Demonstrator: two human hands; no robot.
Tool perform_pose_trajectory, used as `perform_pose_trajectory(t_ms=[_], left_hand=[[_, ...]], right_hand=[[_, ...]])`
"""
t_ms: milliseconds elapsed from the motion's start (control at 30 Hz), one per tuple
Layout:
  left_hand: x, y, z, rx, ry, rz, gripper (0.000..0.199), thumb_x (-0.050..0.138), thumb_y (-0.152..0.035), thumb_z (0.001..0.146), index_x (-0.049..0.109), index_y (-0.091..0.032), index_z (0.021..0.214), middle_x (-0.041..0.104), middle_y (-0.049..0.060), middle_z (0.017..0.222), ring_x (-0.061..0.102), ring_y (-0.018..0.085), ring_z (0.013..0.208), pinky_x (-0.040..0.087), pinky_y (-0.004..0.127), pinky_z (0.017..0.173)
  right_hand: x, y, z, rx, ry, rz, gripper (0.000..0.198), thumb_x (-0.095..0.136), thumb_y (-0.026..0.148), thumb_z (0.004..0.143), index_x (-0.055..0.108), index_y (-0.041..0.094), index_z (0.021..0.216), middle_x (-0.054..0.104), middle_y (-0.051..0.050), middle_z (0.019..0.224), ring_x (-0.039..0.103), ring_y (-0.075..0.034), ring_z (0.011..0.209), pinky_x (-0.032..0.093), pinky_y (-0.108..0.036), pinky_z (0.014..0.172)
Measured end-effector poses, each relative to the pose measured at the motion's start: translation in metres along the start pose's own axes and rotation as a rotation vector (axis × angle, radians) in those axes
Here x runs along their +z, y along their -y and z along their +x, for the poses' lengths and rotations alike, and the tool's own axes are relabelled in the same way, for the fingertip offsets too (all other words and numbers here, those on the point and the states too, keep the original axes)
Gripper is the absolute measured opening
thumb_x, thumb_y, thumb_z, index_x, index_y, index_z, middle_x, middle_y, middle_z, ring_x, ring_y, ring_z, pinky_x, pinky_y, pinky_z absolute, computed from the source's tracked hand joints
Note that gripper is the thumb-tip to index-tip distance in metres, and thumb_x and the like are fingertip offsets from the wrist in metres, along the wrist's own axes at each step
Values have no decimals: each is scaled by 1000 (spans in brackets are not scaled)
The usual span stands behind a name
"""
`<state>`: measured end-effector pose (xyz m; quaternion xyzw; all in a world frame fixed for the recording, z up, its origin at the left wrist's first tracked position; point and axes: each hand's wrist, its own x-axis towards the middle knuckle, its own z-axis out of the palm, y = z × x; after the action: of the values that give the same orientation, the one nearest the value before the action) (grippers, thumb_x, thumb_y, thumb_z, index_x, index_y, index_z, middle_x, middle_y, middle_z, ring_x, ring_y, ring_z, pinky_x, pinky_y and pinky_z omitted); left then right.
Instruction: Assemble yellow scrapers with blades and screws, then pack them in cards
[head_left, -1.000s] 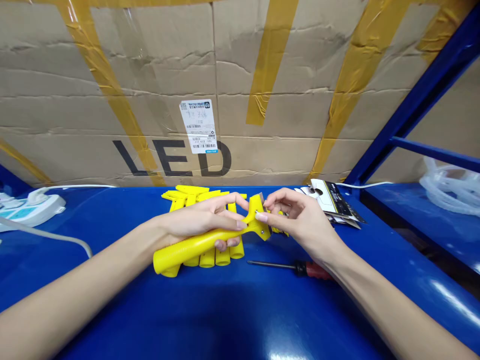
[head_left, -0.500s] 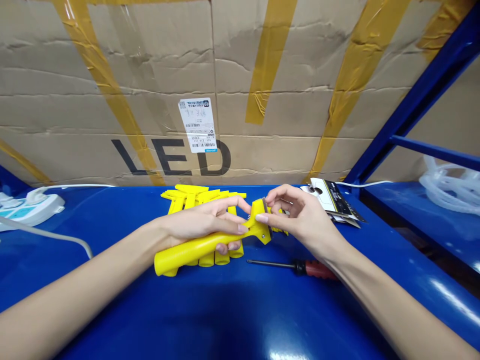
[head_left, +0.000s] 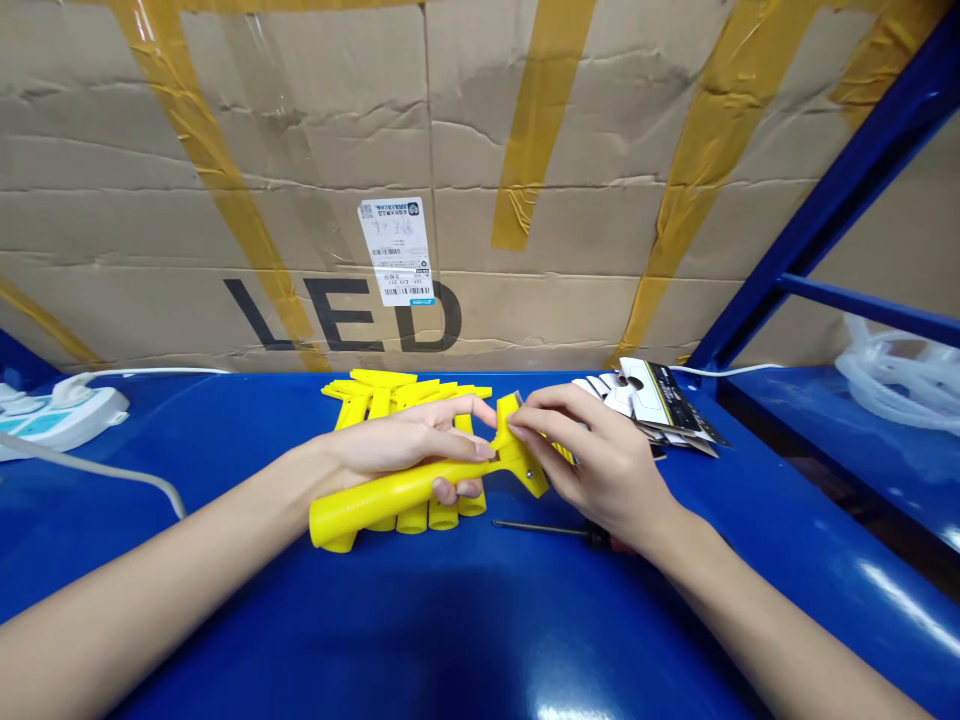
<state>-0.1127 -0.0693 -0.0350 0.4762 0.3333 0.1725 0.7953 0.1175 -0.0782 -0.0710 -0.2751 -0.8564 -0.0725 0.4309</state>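
Observation:
A yellow scraper lies slantwise across my left hand, its thick round handle pointing down to the left. My left thumb and fingers close round its neck, with the index finger stretched toward the head. At the wide head, my right hand pinches the outer edge, and a sliver of thin blade shows at the top corner. My right fingers cover most of that edge. A screw shows low on the head. Behind and below my left hand lie several more yellow scraper handles, side by side on the blue surface.
A screwdriver lies under my right hand, its grip mostly hidden. Printed cards are stacked at the right. A white power strip with cables sits at the left. A cardboard box stands behind, and clear tubing lies far right.
My right hand has shifted down and turned, its fingers now drawn together over the head's edge and covering more of the blade and the screwdriver grip. My left hand keeps its hold.

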Motion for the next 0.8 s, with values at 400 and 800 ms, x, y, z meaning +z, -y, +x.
perform_pose_trajectory(t_ms=[400,800], left_hand=[[-2,-4,0,-46,22,-24,26,68,-25,92,44,-27,103,59,-3,67,50,8,52,36,17,53],[-2,-3,-1,-8,17,-29,28,70,-24,91,47,-28,106,59,-3,71,51,8,53,37,17,52]], right_hand=[[0,3,1,285,-121,127,10,61,14,92,67,22,91,74,-2,81,68,-15,67,57,-30,68],[-4,8,9,373,-32,360,12,70,12,89,79,21,90,80,-4,90,72,-17,81,56,-31,76]])
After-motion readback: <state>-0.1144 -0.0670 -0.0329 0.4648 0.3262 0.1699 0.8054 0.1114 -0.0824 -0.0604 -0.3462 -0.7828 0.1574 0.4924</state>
